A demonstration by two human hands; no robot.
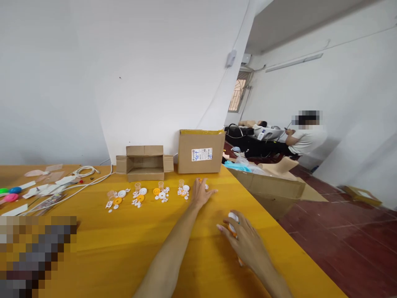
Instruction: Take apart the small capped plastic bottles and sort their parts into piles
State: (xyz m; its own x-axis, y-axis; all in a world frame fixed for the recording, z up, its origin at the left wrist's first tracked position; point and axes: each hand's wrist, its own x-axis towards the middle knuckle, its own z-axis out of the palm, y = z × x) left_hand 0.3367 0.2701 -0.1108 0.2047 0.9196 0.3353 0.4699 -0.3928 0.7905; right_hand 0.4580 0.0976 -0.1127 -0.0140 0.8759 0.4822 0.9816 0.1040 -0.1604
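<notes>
The right hand (248, 238) is gripping white-and-orange pieces (233, 216), likely light, stiff plastic best pinched by their rims, while the left hand (201, 193), its grip unclear, is covering small parts (206, 187).

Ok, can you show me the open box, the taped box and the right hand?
Open box (145, 162): head view, inside back wall.
Taped box (201, 142): head view, front face.
Right hand (248, 237): head view, back of the hand.
</notes>
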